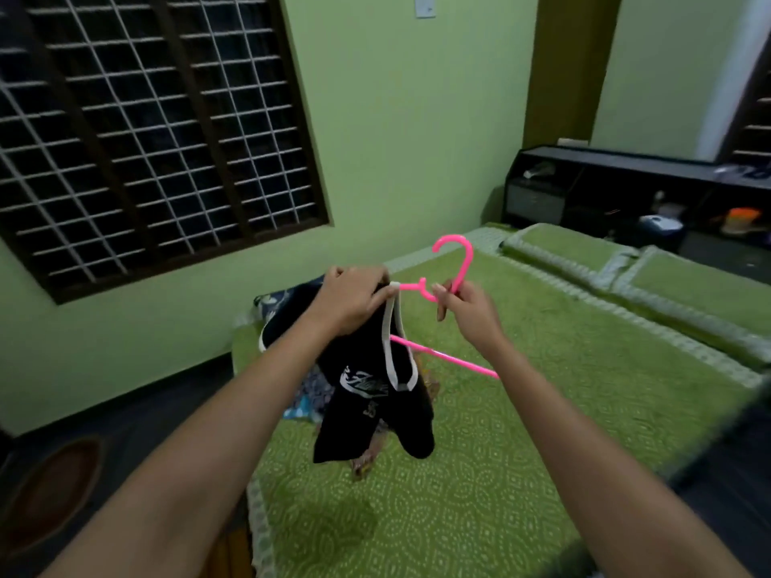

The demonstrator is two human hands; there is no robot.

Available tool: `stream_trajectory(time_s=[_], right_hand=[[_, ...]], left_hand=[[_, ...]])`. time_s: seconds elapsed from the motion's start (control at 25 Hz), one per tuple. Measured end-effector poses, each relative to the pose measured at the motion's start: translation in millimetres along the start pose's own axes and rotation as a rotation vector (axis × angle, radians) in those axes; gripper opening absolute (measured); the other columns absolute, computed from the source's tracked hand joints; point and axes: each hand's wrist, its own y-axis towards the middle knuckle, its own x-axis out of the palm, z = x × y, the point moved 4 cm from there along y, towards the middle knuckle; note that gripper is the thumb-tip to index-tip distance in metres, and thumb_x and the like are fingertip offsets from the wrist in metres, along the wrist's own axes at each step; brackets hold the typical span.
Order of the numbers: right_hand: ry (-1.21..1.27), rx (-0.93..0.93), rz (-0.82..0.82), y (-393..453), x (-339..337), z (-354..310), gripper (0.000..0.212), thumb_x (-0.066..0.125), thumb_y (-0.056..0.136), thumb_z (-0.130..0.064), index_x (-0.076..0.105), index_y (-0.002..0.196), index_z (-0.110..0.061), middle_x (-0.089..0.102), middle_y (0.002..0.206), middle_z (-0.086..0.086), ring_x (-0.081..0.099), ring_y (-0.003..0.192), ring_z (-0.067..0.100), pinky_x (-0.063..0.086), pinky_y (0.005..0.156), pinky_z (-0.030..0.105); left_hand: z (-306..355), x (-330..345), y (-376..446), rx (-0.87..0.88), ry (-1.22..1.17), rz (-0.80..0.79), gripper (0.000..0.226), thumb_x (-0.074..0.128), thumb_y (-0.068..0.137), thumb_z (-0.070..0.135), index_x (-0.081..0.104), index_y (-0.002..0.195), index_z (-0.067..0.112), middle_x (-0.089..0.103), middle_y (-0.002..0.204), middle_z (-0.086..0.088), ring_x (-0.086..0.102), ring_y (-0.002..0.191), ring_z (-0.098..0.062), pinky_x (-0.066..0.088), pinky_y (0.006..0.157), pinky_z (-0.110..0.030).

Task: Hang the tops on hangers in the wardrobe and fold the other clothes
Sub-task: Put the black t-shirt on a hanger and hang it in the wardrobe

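A black top (367, 394) with white trim and a white printed logo hangs in the air over the bed. My left hand (354, 298) grips its shoulder strap at one end of a pink plastic hanger (454, 264). My right hand (463, 306) pinches the hanger just below its hook. The hanger's lower bar runs out to the right, bare of cloth. Behind the top lies a heap of other clothes (300, 394), mostly hidden.
The bed (521, 431) has a green patterned cover and two green pillows (626, 269) at its head. A dark headboard shelf (626, 189) holds small items. A barred window (146, 131) fills the left wall. Dark floor lies left of the bed.
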Motion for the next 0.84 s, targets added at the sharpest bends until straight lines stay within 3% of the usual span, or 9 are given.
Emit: stream_trajectory(time_s=[0.08, 0.2, 0.32, 0.36, 0.44, 0.52, 0.6, 0.68, 0.84], right_hand=[[-0.001, -0.036, 0.048, -3, -33, -10, 0.032, 0.055, 0.096, -0.027, 0.059, 0.066, -0.015, 0.06, 0.06, -0.005, 0.051, 0.057, 0.01, 0.038, 0.06, 0.029], [-0.014, -0.048, 0.067, -2, -78, -11, 0.034, 0.057, 0.093, -0.032, 0.059, 0.061, -0.019, 0.062, 0.06, 0.003, 0.053, 0.063, 0.026, 0.044, 0.068, 0.04], [-0.089, -0.068, 0.081, 3, -107, -16, 0.021, 0.057, 0.093, -0.035, 0.06, 0.08, -0.019, 0.066, 0.068, -0.004, 0.054, 0.069, 0.02, 0.042, 0.072, 0.041], [-0.189, -0.076, 0.188, 2, -121, -14, 0.018, 0.056, 0.093, -0.037, 0.058, 0.096, -0.019, 0.067, 0.085, -0.005, 0.054, 0.081, 0.016, 0.039, 0.077, 0.038], [-0.487, -0.136, 0.575, -10, -153, -8, 0.038, 0.057, 0.09, -0.041, 0.041, 0.118, -0.02, 0.053, 0.116, 0.003, 0.042, 0.104, 0.019, 0.031, 0.083, 0.037], [-0.727, -0.345, 0.732, -28, -169, -1, 0.04, 0.053, 0.089, -0.043, 0.04, 0.116, -0.017, 0.05, 0.115, 0.01, 0.04, 0.103, 0.024, 0.028, 0.081, 0.035], [-0.799, -0.408, 0.558, -29, -172, 17, 0.039, 0.047, 0.09, -0.047, 0.051, 0.114, -0.016, 0.058, 0.103, 0.007, 0.049, 0.095, 0.027, 0.031, 0.078, 0.038], [-0.658, -0.288, 0.397, -22, -186, 35, 0.039, 0.051, 0.092, -0.043, 0.053, 0.117, -0.013, 0.061, 0.098, 0.006, 0.054, 0.092, 0.029, 0.035, 0.078, 0.04], [-0.273, -0.149, 0.386, -20, -235, 67, 0.028, 0.063, 0.089, -0.03, 0.05, 0.105, -0.012, 0.058, 0.096, 0.006, 0.055, 0.091, 0.029, 0.043, 0.081, 0.045]], left_hand=[[0, -7, 9, 0.022, 0.073, -0.1, 0.036, 0.033, 0.1, 0.046, 0.056, 0.104, 0.019, 0.065, 0.111, -0.009, 0.059, 0.103, -0.027, 0.036, 0.08, -0.037], [26, -14, 25, 0.081, 0.066, -0.093, 0.033, 0.036, 0.101, 0.041, 0.055, 0.103, 0.014, 0.063, 0.111, -0.013, 0.059, 0.102, -0.03, 0.038, 0.075, -0.036], [91, -4, 50, 0.214, 0.016, -0.144, 0.031, 0.038, 0.101, 0.037, 0.051, 0.107, 0.01, 0.062, 0.105, -0.015, 0.058, 0.094, -0.03, 0.036, 0.071, -0.035], [111, 1, 62, 0.24, -0.015, -0.149, 0.031, 0.038, 0.102, 0.036, 0.051, 0.106, 0.008, 0.062, 0.103, -0.016, 0.058, 0.092, -0.03, 0.035, 0.07, -0.035], [145, 6, 88, 0.263, -0.131, -0.137, 0.03, 0.04, 0.102, 0.033, 0.052, 0.103, 0.006, 0.062, 0.098, -0.017, 0.058, 0.086, -0.03, 0.031, 0.065, -0.033], [178, 9, 113, 0.297, -0.277, -0.157, 0.026, 0.043, 0.101, 0.024, 0.056, 0.103, 0.001, 0.062, 0.094, -0.015, 0.055, 0.082, -0.023, 0.028, 0.064, -0.028], [217, 14, 133, 0.343, -0.369, -0.194, 0.023, 0.046, 0.1, 0.017, 0.059, 0.104, -0.001, 0.057, 0.09, -0.011, 0.048, 0.081, -0.016, 0.029, 0.062, -0.024], [256, 20, 152, 0.382, -0.402, -0.191, 0.025, 0.047, 0.1, 0.018, 0.06, 0.105, -0.002, 0.057, 0.09, -0.009, 0.048, 0.082, -0.015, 0.033, 0.062, -0.02], [312, 37, 186, 0.357, -0.451, -0.103, 0.025, 0.051, 0.098, 0.021, 0.062, 0.108, 0.001, 0.065, 0.099, -0.016, 0.056, 0.088, -0.023, 0.036, 0.071, -0.031]])
